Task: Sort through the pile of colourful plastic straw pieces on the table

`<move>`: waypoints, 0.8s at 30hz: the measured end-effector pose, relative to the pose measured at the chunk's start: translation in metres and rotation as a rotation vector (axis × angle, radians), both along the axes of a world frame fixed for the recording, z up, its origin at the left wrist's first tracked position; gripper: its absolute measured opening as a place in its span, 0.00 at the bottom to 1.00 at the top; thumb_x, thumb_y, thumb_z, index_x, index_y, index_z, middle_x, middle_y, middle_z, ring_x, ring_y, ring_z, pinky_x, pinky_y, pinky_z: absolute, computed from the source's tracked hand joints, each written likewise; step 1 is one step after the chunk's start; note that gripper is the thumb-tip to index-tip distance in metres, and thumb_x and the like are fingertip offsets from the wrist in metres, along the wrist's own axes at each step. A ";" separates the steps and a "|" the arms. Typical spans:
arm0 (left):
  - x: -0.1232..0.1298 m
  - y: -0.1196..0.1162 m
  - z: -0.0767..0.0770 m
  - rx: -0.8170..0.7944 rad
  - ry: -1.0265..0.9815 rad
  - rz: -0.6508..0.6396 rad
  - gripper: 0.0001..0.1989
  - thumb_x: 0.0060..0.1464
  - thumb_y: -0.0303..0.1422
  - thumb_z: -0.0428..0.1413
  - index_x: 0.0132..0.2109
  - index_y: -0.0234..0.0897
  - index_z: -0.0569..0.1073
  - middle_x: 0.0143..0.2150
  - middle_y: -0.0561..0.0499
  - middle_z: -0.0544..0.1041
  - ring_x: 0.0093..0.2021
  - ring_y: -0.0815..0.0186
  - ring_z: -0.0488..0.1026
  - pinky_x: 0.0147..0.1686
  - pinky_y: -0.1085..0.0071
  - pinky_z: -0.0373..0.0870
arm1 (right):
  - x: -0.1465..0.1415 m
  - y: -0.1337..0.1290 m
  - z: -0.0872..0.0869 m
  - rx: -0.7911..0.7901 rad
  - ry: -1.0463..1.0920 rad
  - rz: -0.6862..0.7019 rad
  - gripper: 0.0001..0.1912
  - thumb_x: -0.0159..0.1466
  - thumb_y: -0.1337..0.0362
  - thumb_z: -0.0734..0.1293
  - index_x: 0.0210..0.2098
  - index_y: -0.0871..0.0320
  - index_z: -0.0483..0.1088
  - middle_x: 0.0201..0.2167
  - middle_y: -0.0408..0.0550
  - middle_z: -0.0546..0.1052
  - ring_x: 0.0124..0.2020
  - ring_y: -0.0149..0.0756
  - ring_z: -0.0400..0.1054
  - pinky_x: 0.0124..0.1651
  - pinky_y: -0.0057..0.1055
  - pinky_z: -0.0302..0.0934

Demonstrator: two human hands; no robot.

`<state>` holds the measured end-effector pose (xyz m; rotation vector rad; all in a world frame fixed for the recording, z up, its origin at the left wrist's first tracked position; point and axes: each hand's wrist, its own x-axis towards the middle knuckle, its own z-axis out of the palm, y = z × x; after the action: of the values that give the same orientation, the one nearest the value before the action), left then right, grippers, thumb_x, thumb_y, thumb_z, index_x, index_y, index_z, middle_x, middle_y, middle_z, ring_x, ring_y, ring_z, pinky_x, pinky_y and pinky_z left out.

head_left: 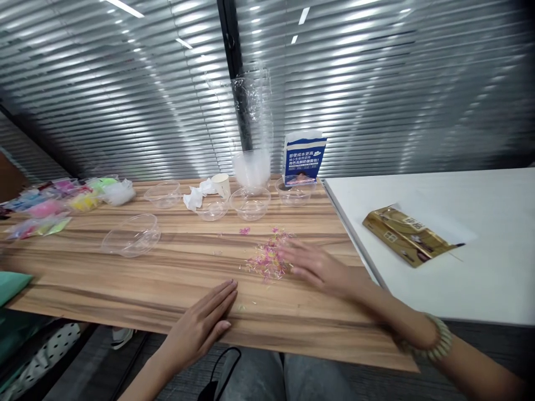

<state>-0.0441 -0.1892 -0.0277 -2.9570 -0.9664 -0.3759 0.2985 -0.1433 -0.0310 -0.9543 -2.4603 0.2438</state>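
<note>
A loose pile of small pink, yellow and white pieces (267, 260) lies on the wooden table (175, 284). My right hand (315, 266), slightly blurred, reaches over the pile's right edge with its fingers stretched out, holding nothing. Palm down near the table's front edge rests my left hand (204, 318), fingers extended and nothing in them. It is to the lower left of the pile. A smaller pink cluster (244, 230) sits behind the pile, and a few pieces are scattered around.
Clear plastic bowls (249, 204) stand behind the pile, near a paper cup (221, 185), crumpled tissue (193, 198) and a blue packet (304, 159). Colourful bags (47, 208) lie at the far left. A gold wrapper (412, 234) rests on the white table (493, 267).
</note>
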 end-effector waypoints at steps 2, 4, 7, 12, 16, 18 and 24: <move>-0.001 0.000 -0.002 -0.007 -0.005 0.001 0.27 0.66 0.36 0.43 0.68 0.43 0.45 0.65 0.49 0.58 0.64 0.61 0.57 0.60 0.63 0.61 | -0.008 -0.022 0.002 -0.015 -0.055 0.079 0.23 0.71 0.60 0.54 0.64 0.51 0.54 0.62 0.45 0.61 0.65 0.38 0.47 0.66 0.45 0.45; -0.002 0.000 -0.003 -0.025 -0.010 0.007 0.26 0.66 0.35 0.43 0.68 0.44 0.46 0.66 0.49 0.57 0.64 0.61 0.56 0.60 0.63 0.60 | -0.013 -0.035 0.002 -0.017 -0.113 0.111 0.24 0.71 0.60 0.54 0.65 0.51 0.50 0.62 0.44 0.60 0.66 0.38 0.45 0.66 0.46 0.41; -0.003 -0.001 -0.003 -0.074 -0.023 0.021 0.25 0.66 0.35 0.42 0.67 0.45 0.47 0.67 0.51 0.54 0.65 0.61 0.55 0.61 0.62 0.59 | -0.016 -0.037 0.000 -0.009 -0.188 0.131 0.25 0.71 0.59 0.53 0.66 0.52 0.47 0.64 0.44 0.57 0.67 0.38 0.42 0.66 0.46 0.38; -0.007 -0.004 -0.001 -0.147 -0.085 0.054 0.23 0.66 0.37 0.41 0.67 0.47 0.51 0.67 0.52 0.54 0.65 0.60 0.54 0.61 0.60 0.57 | -0.022 -0.033 -0.001 -0.016 -0.231 0.140 0.28 0.71 0.58 0.54 0.67 0.55 0.42 0.66 0.48 0.52 0.67 0.38 0.41 0.66 0.46 0.37; -0.010 0.005 0.006 -0.189 -0.129 0.082 0.23 0.66 0.37 0.40 0.66 0.45 0.52 0.67 0.51 0.55 0.65 0.60 0.55 0.62 0.60 0.57 | -0.024 -0.035 0.000 -0.045 -0.240 0.164 0.26 0.71 0.59 0.53 0.67 0.56 0.45 0.64 0.48 0.56 0.67 0.38 0.41 0.67 0.46 0.36; -0.008 0.019 0.012 -0.213 -0.155 0.107 0.23 0.66 0.37 0.40 0.66 0.42 0.54 0.66 0.50 0.58 0.64 0.60 0.57 0.62 0.61 0.58 | -0.024 -0.036 0.000 -0.054 -0.237 0.164 0.26 0.71 0.60 0.52 0.67 0.57 0.46 0.64 0.48 0.57 0.67 0.38 0.41 0.67 0.47 0.35; 0.027 0.089 0.020 -0.231 -0.288 0.058 0.21 0.66 0.39 0.40 0.58 0.37 0.67 0.59 0.46 0.69 0.59 0.60 0.65 0.59 0.59 0.61 | -0.022 -0.039 0.001 -0.080 -0.222 0.155 0.24 0.71 0.60 0.53 0.66 0.55 0.49 0.63 0.47 0.58 0.67 0.39 0.42 0.67 0.47 0.36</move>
<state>-0.0171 -0.1005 -0.0081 -3.1282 -1.1950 -0.7546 0.2765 -0.1820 -0.0302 -0.8642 -2.7520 0.3054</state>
